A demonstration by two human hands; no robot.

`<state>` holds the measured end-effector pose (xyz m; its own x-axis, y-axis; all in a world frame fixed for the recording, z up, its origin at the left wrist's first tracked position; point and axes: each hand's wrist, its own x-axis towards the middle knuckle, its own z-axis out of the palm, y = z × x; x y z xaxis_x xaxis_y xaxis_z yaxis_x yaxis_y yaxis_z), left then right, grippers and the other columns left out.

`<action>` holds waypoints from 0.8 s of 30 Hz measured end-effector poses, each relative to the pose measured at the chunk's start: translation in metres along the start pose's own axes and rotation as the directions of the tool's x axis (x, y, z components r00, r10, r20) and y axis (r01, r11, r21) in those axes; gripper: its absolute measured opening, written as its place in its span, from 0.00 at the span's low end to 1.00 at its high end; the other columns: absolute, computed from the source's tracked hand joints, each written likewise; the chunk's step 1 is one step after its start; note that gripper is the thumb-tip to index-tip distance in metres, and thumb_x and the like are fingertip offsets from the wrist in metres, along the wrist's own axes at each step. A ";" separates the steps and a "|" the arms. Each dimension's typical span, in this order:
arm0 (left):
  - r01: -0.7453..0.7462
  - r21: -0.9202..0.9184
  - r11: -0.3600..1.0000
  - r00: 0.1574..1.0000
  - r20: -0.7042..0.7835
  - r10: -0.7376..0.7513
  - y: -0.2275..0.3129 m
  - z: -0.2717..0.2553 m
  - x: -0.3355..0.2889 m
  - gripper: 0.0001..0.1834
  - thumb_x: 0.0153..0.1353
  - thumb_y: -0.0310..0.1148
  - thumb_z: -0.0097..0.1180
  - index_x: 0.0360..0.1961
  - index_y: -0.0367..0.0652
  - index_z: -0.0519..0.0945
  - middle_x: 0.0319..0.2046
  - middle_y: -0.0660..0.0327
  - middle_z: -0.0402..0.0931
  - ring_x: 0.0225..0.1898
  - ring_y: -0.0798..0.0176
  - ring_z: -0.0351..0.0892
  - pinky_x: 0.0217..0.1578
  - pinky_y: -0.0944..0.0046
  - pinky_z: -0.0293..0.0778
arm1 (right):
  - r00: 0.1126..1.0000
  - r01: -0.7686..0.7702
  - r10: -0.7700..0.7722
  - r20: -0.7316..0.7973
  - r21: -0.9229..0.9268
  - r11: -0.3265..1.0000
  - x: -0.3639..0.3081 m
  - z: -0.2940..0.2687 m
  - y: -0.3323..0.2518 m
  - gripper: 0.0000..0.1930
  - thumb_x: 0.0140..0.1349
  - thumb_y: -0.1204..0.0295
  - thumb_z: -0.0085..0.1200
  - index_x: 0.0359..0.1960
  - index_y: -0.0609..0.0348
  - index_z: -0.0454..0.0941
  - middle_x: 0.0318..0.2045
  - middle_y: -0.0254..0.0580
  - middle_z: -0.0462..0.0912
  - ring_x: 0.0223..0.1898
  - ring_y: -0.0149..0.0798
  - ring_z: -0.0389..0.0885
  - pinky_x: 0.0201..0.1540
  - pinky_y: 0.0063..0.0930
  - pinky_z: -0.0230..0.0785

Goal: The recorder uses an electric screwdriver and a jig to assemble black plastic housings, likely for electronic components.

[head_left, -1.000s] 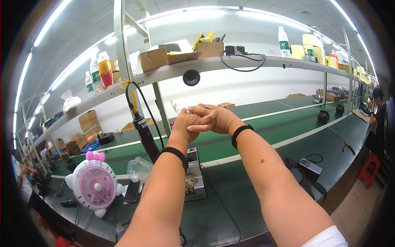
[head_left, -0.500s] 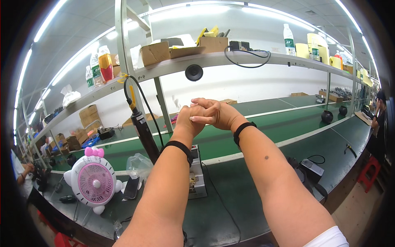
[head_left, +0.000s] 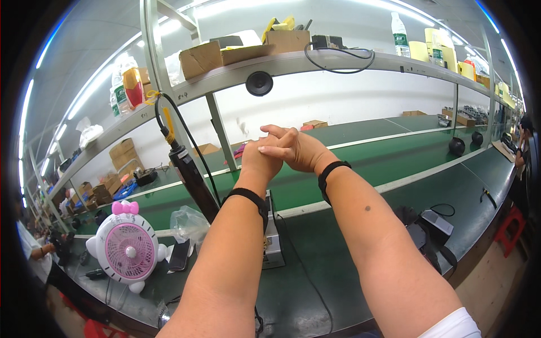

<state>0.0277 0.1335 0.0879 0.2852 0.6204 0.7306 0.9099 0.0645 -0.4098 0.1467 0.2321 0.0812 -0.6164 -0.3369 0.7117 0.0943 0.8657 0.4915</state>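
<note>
Straight out over the green bench, my two forearms meet at the hands. The fingers of my right hand (head_left: 306, 151) are wrapped over my left hand (head_left: 261, 164), and the two are clasped together. Much of the left hand's fingers is hidden behind the right. No object shows in either hand. Each wrist wears a black band. Below and behind my left wrist stands a small metal device (head_left: 274, 245), partly covered by the arm. To its left hangs a dark cylindrical electric screwdriver (head_left: 194, 180) on a looped cable.
A pink-and-white fan (head_left: 129, 250) stands at left, beside a phone (head_left: 179, 256) and a clear plastic bag (head_left: 189, 225). A green conveyor belt (head_left: 372, 169) runs behind. Overhead, a shelf (head_left: 315, 62) carries boxes and bottles; a round black speaker (head_left: 259, 84) hangs on its edge. People sit at both sides.
My view has tilted and shifted slightly, so the shelf sits higher in the picture. My hands stay clasped, with the fingers slightly shifted.
</note>
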 end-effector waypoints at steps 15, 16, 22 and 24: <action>0.109 -0.181 0.977 0.979 0.191 -0.074 -0.010 0.051 0.004 0.24 0.64 0.33 0.52 0.61 0.62 0.64 0.44 0.53 0.81 0.37 0.46 0.85 0.32 0.52 0.80 | 0.986 -0.144 0.154 -0.070 0.123 0.982 -0.024 0.057 0.016 0.48 0.52 0.87 0.57 0.65 0.14 0.52 0.62 0.50 0.70 0.54 0.57 0.78 0.54 0.38 0.78; 0.111 -0.183 0.977 0.978 0.197 -0.074 -0.011 0.055 0.000 0.24 0.64 0.33 0.52 0.61 0.62 0.64 0.44 0.53 0.81 0.37 0.46 0.85 0.32 0.52 0.80 | 0.985 -0.147 0.156 -0.067 0.128 0.981 -0.028 0.061 0.010 0.48 0.52 0.87 0.57 0.65 0.14 0.52 0.62 0.50 0.70 0.54 0.57 0.78 0.54 0.38 0.78; 0.789 -0.089 0.608 0.502 0.665 -0.553 -0.015 0.089 -0.047 0.39 0.65 0.57 0.51 0.69 0.44 0.61 0.53 0.48 0.80 0.56 0.43 0.78 0.56 0.51 0.73 | 0.621 -0.737 0.715 0.321 -0.073 0.672 -0.116 0.091 -0.041 0.41 0.54 0.67 0.65 0.70 0.39 0.59 0.49 0.52 0.75 0.52 0.53 0.76 0.55 0.45 0.72; 0.787 -0.103 0.609 0.506 0.673 -0.540 -0.020 0.089 -0.055 0.39 0.64 0.59 0.50 0.66 0.39 0.65 0.54 0.46 0.79 0.58 0.44 0.77 0.57 0.50 0.72 | 0.503 -0.830 0.808 0.308 -0.091 0.551 -0.165 0.100 -0.068 0.38 0.54 0.62 0.66 0.67 0.48 0.63 0.49 0.52 0.76 0.56 0.53 0.73 0.60 0.45 0.68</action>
<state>-0.0331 0.1677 0.0077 -0.5497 0.8050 0.2231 0.8092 0.4468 0.3815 0.1636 0.2658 -0.1193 -0.4741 0.6439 0.6005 0.6345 0.7227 -0.2741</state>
